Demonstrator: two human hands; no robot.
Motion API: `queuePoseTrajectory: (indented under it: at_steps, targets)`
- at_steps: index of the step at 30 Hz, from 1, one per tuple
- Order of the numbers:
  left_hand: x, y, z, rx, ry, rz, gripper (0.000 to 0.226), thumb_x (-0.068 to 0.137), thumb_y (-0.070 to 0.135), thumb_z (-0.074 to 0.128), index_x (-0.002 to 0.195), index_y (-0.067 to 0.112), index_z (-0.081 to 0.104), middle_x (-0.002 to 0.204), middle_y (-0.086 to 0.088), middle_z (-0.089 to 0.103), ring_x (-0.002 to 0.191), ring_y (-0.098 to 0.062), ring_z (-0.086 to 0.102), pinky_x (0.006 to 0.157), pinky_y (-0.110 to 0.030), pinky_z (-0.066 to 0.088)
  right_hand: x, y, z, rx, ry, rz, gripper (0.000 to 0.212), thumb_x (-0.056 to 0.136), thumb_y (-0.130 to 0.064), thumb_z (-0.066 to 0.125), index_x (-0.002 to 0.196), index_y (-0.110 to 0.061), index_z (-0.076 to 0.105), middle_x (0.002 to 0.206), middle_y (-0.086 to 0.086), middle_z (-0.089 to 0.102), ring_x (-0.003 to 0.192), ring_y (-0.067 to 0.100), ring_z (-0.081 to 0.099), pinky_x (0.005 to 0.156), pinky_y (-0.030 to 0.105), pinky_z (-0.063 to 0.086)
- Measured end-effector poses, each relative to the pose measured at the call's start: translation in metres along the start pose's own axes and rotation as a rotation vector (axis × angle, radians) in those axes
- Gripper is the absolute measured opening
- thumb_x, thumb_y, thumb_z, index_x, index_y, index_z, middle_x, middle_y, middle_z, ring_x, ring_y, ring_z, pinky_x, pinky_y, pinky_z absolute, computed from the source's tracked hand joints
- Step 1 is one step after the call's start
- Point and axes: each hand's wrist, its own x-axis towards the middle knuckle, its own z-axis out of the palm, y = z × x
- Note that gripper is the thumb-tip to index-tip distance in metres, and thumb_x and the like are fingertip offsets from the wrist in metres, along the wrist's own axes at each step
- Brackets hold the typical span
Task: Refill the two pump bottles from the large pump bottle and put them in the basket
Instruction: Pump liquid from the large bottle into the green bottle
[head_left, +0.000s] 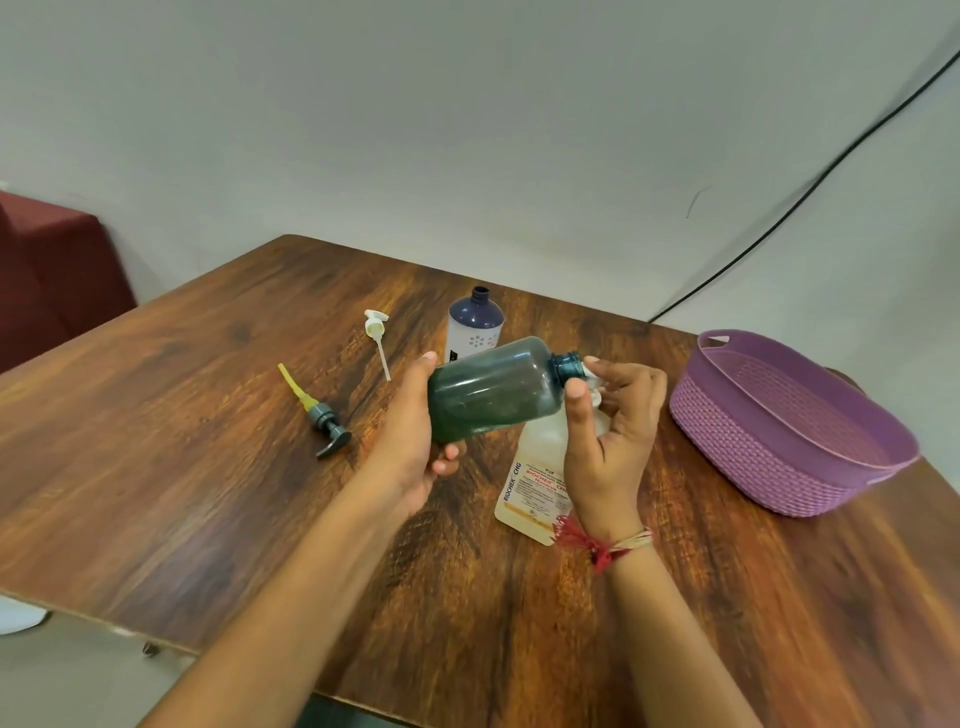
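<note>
- A purple woven basket (753, 452) sits at the right edge of the wooden table (208, 467), well apart from both hands.
- A navy bottle (475, 322) with a white label stands upright behind the hands, its neck uncapped.
- A white pump (378, 338) lies flat to the left of the navy bottle. A grey pump (327, 421) with a yellow tube lies further left and nearer.
- A black cable (779, 218) runs down the wall at the right.
- The left hand (410, 441) grips the base of a green bottle (493, 389), held on its side above the table with its open neck pointing right.
- The large pump bottle (535, 478) stands upright under the right hand (608, 441) and is partly hidden by it.
- The right hand's thumb and fingers curl round the white pump head (592, 384), which is right at the green bottle's mouth.
- A red thread (587, 543) is tied round the right wrist.
</note>
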Motion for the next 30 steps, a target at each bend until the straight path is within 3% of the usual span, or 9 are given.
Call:
queuePoseTrajectory:
  at_steps: [5, 8, 13, 19, 22, 24, 27, 30]
  targets:
    - [0.0, 0.0, 0.001, -0.019, -0.039, -0.009, 0.049, 0.089, 0.061, 0.043, 0.08, 0.02, 0.07, 0.064, -0.001, 0.066, 0.038, -0.005, 0.043, 0.029, -0.013, 0.029, -0.005, 0.005, -0.002, -0.019, -0.103, -0.028, 0.048, 0.09, -0.051, 0.048, 0.126, -0.02, 0.047, 0.112, 0.007, 0.043, 0.104, -0.007, 0.043, 0.086, 0.007, 0.038]
    - [0.001, 0.001, 0.003, -0.037, -0.049, 0.004, 0.049, 0.09, 0.059, 0.042, 0.072, 0.023, 0.071, 0.061, 0.001, 0.065, 0.037, -0.005, 0.041, 0.029, -0.013, 0.028, 0.0, 0.003, -0.003, 0.036, -0.074, -0.022, 0.045, 0.089, -0.058, 0.048, 0.119, -0.024, 0.05, 0.11, 0.006, 0.043, 0.101, -0.002, 0.047, 0.084, 0.012, 0.042]
    - [0.002, 0.001, 0.001, -0.017, -0.035, -0.013, 0.048, 0.091, 0.058, 0.041, 0.083, 0.017, 0.064, 0.059, 0.001, 0.063, 0.036, -0.005, 0.04, 0.028, -0.013, 0.026, 0.003, -0.002, 0.0, 0.018, 0.015, 0.012, 0.039, 0.088, -0.058, 0.048, 0.101, -0.022, 0.055, 0.097, -0.005, 0.042, 0.094, -0.007, 0.045, 0.079, 0.006, 0.037]
    - [-0.002, 0.003, 0.002, -0.013, -0.063, -0.018, 0.049, 0.091, 0.058, 0.041, 0.083, 0.017, 0.067, 0.06, 0.001, 0.064, 0.037, -0.005, 0.041, 0.028, -0.014, 0.028, 0.003, -0.001, -0.003, 0.016, -0.11, -0.001, 0.038, 0.085, -0.039, 0.054, 0.118, -0.02, 0.049, 0.107, 0.006, 0.045, 0.096, -0.006, 0.046, 0.08, 0.008, 0.04]
    - [-0.002, 0.003, 0.003, -0.016, -0.063, -0.029, 0.05, 0.091, 0.058, 0.04, 0.091, 0.015, 0.065, 0.06, 0.001, 0.065, 0.037, -0.004, 0.041, 0.028, -0.014, 0.028, 0.005, -0.002, -0.002, 0.043, -0.077, 0.002, 0.045, 0.084, -0.054, 0.057, 0.112, -0.02, 0.05, 0.107, 0.002, 0.045, 0.094, 0.003, 0.049, 0.078, 0.01, 0.042]
    - [-0.001, 0.001, 0.003, -0.028, -0.043, -0.04, 0.049, 0.092, 0.057, 0.039, 0.092, 0.014, 0.063, 0.06, 0.0, 0.065, 0.037, -0.004, 0.041, 0.028, -0.014, 0.028, 0.007, -0.003, -0.001, 0.04, -0.029, 0.003, 0.046, 0.084, -0.06, 0.054, 0.105, -0.019, 0.053, 0.101, -0.004, 0.043, 0.092, -0.001, 0.047, 0.075, 0.008, 0.041]
    - [-0.001, 0.0, 0.003, -0.015, -0.033, -0.056, 0.049, 0.093, 0.056, 0.038, 0.093, 0.013, 0.063, 0.061, -0.001, 0.064, 0.037, -0.004, 0.041, 0.028, -0.013, 0.027, 0.006, -0.004, 0.0, 0.015, 0.025, 0.005, 0.044, 0.086, -0.059, 0.051, 0.098, -0.017, 0.056, 0.095, 0.002, 0.043, 0.088, -0.007, 0.046, 0.074, 0.006, 0.038]
    - [0.0, 0.001, 0.002, -0.014, -0.046, -0.071, 0.05, 0.093, 0.056, 0.037, 0.093, 0.012, 0.061, 0.059, 0.0, 0.063, 0.036, -0.004, 0.04, 0.028, -0.013, 0.027, 0.003, -0.002, 0.0, 0.018, -0.018, -0.009, 0.047, 0.086, -0.061, 0.051, 0.107, -0.018, 0.055, 0.097, 0.003, 0.044, 0.088, -0.004, 0.045, 0.075, 0.009, 0.039]
